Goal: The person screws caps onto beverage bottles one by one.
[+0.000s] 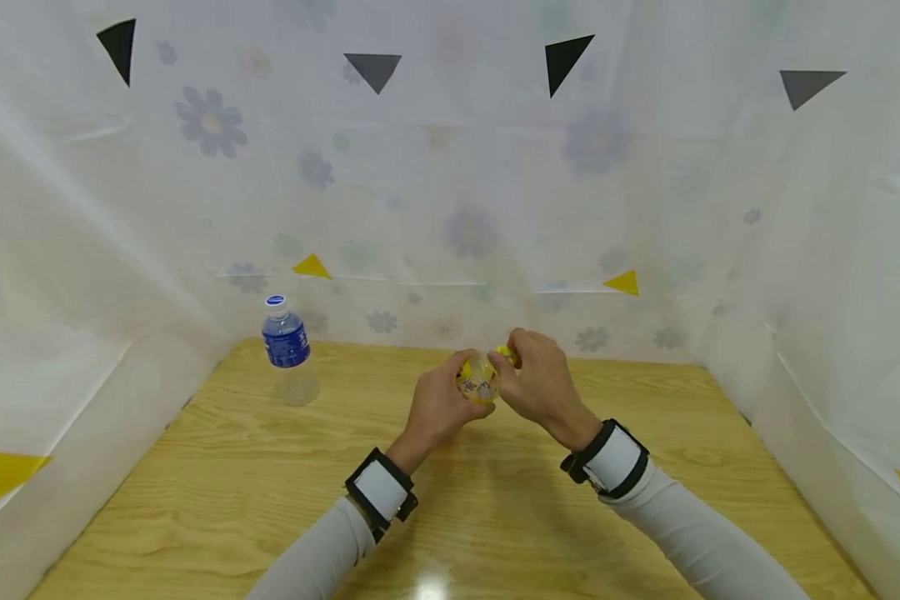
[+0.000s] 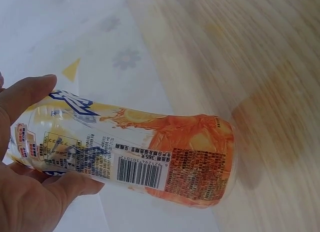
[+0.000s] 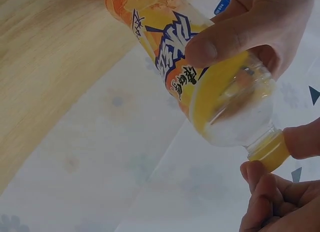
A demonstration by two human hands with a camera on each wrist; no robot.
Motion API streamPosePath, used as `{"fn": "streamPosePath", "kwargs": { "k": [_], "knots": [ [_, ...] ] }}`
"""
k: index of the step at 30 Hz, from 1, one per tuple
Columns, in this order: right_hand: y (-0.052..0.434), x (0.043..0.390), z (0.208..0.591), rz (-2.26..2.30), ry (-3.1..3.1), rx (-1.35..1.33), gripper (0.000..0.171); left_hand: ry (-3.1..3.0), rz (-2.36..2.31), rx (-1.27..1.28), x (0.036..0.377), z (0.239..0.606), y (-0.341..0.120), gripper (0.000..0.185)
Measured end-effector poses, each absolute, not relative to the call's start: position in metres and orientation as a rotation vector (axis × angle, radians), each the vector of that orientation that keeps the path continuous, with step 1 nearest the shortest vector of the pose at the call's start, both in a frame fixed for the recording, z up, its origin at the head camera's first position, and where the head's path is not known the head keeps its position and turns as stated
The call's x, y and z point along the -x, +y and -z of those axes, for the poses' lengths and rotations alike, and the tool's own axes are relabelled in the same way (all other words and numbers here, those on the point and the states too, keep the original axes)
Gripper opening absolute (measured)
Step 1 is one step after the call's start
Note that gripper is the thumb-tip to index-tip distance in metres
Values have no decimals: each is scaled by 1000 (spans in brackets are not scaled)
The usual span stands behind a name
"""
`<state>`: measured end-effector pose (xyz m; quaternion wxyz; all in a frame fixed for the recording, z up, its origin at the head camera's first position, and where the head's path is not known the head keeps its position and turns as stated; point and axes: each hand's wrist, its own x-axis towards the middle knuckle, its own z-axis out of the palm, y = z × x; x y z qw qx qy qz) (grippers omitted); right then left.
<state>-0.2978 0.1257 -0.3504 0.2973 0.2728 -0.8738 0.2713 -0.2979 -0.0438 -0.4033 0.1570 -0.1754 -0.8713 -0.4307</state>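
A clear plastic drink bottle (image 3: 172, 47) with a yellow and orange label is held above the table between both hands. My left hand (image 1: 440, 403) grips it around the upper body, thumb on one side and fingers on the other; the left wrist view shows the bottle's printed back (image 2: 145, 157) with its barcode. My right hand (image 1: 543, 379) pinches the yellow cap (image 3: 270, 151) at the bottle's neck between thumb and curled fingers. The cap sits on the neck. No liquid is plainly visible through the clear shoulder.
A second bottle (image 1: 287, 346), clear with a blue label and a white cap, stands upright at the back left of the wooden table (image 1: 217, 492). White flowered sheeting (image 1: 450, 183) encloses the table at the back and sides, with black, grey and yellow triangles on it.
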Motion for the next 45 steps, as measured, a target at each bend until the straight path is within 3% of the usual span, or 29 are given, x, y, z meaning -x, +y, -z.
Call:
{"fn": "streamPosePath", "kwargs": {
  "k": [8, 14, 22, 45],
  "knots": [
    [127, 292, 343, -727, -2455, -685, 24, -2520, 1228, 473, 297, 400, -44, 72],
    [128, 284, 336, -749, -2582, -693, 53, -2560, 1196, 442, 298, 401, -43, 77],
    [128, 281, 336, -782, -2544, -745, 31, -2553, 1207, 462, 299, 402, -43, 77],
    [125, 282, 343, -733, -2495, -702, 24, -2551, 1186, 465, 299, 403, -42, 75]
  ]
}}
